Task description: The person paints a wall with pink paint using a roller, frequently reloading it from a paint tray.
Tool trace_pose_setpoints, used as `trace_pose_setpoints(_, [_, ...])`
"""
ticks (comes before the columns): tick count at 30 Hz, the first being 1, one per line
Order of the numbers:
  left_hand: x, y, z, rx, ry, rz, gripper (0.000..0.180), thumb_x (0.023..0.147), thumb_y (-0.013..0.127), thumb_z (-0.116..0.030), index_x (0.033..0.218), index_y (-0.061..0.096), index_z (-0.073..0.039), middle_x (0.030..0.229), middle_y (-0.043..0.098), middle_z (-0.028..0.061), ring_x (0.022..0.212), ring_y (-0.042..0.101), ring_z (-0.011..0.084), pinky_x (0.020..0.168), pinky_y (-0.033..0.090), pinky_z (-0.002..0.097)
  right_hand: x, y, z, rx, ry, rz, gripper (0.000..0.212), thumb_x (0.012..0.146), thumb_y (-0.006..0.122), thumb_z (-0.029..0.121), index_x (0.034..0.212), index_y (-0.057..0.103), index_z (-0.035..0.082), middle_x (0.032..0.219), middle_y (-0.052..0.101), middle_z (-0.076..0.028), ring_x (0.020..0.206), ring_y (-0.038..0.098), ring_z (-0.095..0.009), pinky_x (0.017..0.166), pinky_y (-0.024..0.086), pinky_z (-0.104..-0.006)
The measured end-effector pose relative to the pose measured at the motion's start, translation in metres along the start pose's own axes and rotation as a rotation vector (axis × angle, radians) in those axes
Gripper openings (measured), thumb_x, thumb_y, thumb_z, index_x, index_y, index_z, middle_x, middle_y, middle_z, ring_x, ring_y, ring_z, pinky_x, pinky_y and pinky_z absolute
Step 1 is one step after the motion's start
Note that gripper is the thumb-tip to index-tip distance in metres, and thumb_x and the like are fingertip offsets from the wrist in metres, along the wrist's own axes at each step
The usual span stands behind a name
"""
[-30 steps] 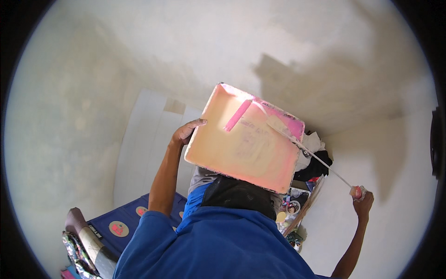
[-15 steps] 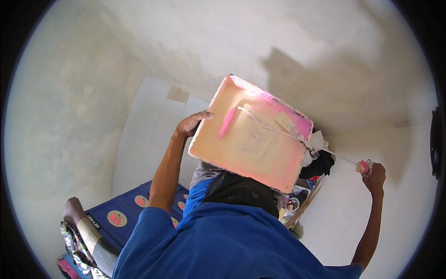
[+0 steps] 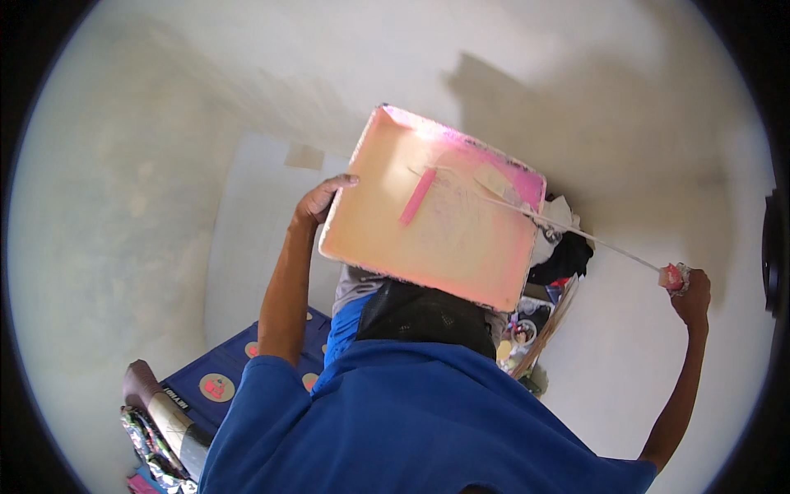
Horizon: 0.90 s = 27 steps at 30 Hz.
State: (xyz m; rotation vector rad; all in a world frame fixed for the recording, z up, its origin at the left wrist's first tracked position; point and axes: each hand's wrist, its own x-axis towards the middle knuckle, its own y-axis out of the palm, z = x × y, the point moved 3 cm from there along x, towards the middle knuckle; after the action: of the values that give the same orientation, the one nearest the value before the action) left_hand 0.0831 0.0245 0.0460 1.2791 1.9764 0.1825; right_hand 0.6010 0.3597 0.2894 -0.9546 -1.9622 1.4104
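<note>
Paint tray (image 3: pixel 436 222) | left hand (image 3: pixel 319 200) fingers grip its left edge | right hand (image 3: pixel 690 296) seemingly closed around roller handle (image 3: pixel 673 277)

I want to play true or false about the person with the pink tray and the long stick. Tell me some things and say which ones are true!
1. The left hand grips the edge of the pink paint tray. True.
2. The right hand is empty. False: it holds the end of a thin long handle that reaches into the tray.
3. The person wears a blue shirt. True.
4. The tray sits on the floor. False: it is held up in the air.
5. The wall is bright green. False: it is whitish.
</note>
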Motion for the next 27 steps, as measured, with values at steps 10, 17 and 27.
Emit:
trace_pose_setpoints(10, [-0.001,0.010,-0.004,0.046,0.084,-0.159,0.055,0.068,0.065,-0.031,0.111,0.052,-0.001,0.100,0.058,0.0119,0.091,0.056,0.0217,0.080,0.045,0.0336,-0.054,-0.001,-0.050,-0.012,0.065,-0.026,0.023,0.065,0.071,0.013,0.079,0.058,0.001,0.076,0.057,-0.018,0.075,0.055,-0.036,0.066,0.044,-0.0428])
trace_pose_setpoints(17, [-0.007,0.019,-0.006,0.007,0.077,-0.166,0.053,0.068,0.065,-0.032,0.110,0.053,-0.001,0.100,0.058,0.0111,0.090,0.056,0.0210,0.080,0.044,0.0323,-0.073,-0.002,-0.052,0.020,0.080,0.030,0.024,0.065,0.072,0.016,0.079,0.058,0.002,0.078,0.057,-0.018,0.075,0.054,-0.035,0.066,0.044,-0.0431])
trace_pose_setpoints(27, [0.001,0.005,0.004,0.074,0.091,-0.118,0.044,0.073,0.062,-0.032,0.104,0.056,-0.002,0.094,0.059,0.0079,0.086,0.056,0.0172,0.077,0.045,0.0295,-0.054,0.026,-0.012,-0.018,0.062,0.110,0.028,0.067,0.071,0.016,0.088,0.059,0.003,0.086,0.057,-0.016,0.081,0.055,-0.035,0.069,0.045,-0.0424])
